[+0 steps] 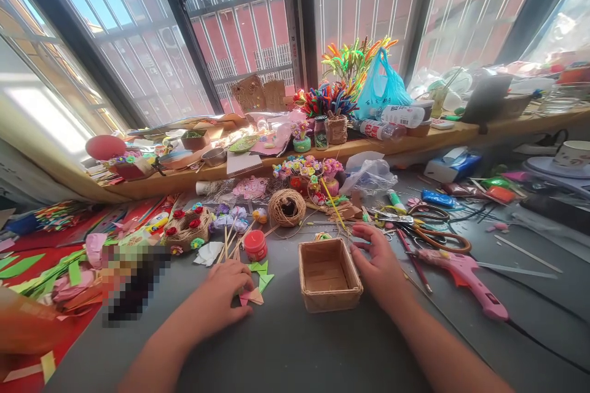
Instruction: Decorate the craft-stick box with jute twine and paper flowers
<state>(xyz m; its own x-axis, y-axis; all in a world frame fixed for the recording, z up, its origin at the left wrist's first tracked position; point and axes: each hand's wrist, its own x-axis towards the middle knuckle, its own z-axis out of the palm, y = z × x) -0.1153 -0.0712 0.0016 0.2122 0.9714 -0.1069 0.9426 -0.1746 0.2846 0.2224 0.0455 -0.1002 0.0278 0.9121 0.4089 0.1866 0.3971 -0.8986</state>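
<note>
A small square box (330,302), brown and woven-looking with a corded rim, stands upright on the grey table with its open top toward me. My right hand (380,267) is at the box's right side, fingers spread, fingertips close to the rim; whether they touch it I cannot tell. On the left, my left hand (225,291) rests low over the table, thumb and fingers apart around folded pink and peach paper pieces (252,296). Green folded paper pieces (264,280) lie just beyond it, beside a red round tub (255,245).
A twine ball (286,207) and a flower-trimmed basket (188,230) sit farther back. To the right lie a pink glue gun (470,276) with its cord, brown-handled scissors (442,239) and a dark red pencil (415,261). A cluttered wooden ledge (271,163) runs below the windows.
</note>
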